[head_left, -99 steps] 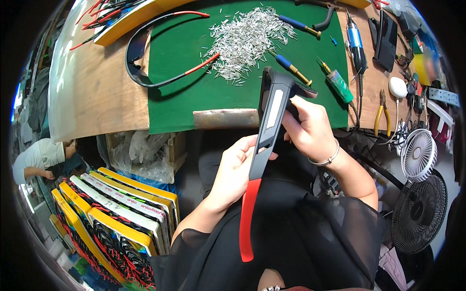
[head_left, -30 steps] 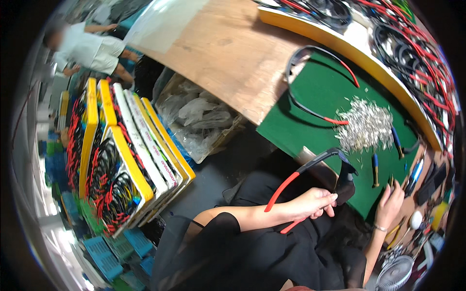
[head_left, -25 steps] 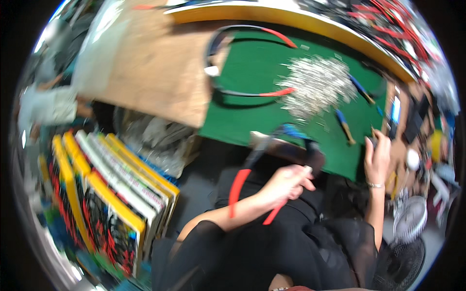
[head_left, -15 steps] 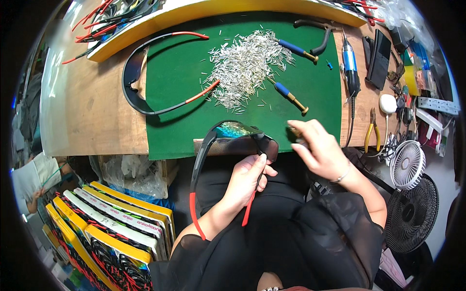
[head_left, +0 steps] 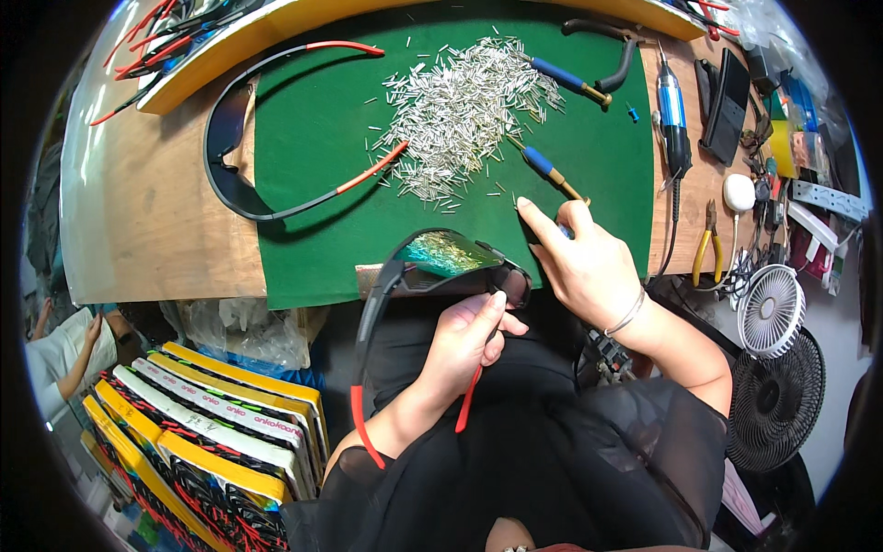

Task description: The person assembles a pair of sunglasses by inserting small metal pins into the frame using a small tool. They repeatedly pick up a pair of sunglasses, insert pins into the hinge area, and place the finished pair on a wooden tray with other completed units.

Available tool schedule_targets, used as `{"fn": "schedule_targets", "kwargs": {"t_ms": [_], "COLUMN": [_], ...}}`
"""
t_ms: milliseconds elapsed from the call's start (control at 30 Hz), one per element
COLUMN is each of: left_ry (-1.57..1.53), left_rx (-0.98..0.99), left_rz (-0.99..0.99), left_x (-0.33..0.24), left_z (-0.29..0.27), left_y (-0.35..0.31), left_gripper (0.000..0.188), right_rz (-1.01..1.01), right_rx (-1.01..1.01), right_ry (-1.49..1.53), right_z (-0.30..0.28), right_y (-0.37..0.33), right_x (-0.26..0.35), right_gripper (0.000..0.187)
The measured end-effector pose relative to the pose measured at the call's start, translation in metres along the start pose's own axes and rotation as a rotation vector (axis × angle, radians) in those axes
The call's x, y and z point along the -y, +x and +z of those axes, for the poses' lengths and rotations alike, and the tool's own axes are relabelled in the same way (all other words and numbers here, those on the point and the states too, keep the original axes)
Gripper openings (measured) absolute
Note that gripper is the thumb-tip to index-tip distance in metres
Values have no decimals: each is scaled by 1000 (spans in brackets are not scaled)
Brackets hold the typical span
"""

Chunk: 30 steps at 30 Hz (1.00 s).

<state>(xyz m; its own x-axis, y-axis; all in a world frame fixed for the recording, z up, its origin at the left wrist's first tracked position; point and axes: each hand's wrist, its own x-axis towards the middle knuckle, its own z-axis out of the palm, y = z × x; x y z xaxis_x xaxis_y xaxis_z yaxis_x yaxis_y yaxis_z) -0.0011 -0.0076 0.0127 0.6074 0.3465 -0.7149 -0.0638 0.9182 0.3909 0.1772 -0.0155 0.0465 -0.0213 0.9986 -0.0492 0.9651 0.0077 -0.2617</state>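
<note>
My left hand point(head_left: 471, 339) pinches a pair of wraparound sunglasses point(head_left: 370, 317) at the hinge near its right end. Its lens shines green and gold, and the black temples end in red tips. My right hand point(head_left: 589, 271) is over the green mat point(head_left: 308, 253), its index finger stretched toward a tiny metal pin at the fingertip. The other fingers curl, and a bit of something bluish shows among them. Just beyond lies a blue-and-brass screwdriver-like tool point(head_left: 543, 166), beside a heap of small silver pins point(head_left: 451, 124). A second pair of sunglasses point(head_left: 221, 156) lies left, one red tip touching the heap.
Another blue-and-brass tool point(head_left: 561, 75) and black bent-handled pliers point(head_left: 612, 78) lie at the back. Rightward are a blue electric screwdriver point(head_left: 673, 110), a phone point(head_left: 727, 106), yellow pliers point(head_left: 708, 244) and fans point(head_left: 771, 313). Stacked boxes of glasses point(head_left: 230, 405) stand lower left.
My right hand has moved left and forward, its index finger now reaching to the mat near the pins. My left hand keeps the sunglasses in nearly the same place. The view has shifted slightly.
</note>
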Motion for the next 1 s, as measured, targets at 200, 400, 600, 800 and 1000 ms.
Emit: {"fn": "schedule_targets", "kwargs": {"t_ms": [200,400,600,800,1000], "left_ry": [16,-27,29,-24,-29], "left_rx": [23,11,41,14,-83], "left_rz": [3,-15,-46,-29,18], "left_x": [0,-1,-3,-1,4], "left_z": [-2,-3,-5,-4,5], "left_y": [3,3,2,3,2], "left_gripper": [31,30,30,32,33], "right_rz": [26,70,85,40,-87], "right_rx": [-5,-31,-11,20,195], "right_ry": [-16,9,-2,176,61], "right_z": [2,6,4,-10,-52], "right_y": [1,2,4,-2,-56], "right_x": [0,3,5,-7,5], "right_gripper": [40,41,42,40,50]}}
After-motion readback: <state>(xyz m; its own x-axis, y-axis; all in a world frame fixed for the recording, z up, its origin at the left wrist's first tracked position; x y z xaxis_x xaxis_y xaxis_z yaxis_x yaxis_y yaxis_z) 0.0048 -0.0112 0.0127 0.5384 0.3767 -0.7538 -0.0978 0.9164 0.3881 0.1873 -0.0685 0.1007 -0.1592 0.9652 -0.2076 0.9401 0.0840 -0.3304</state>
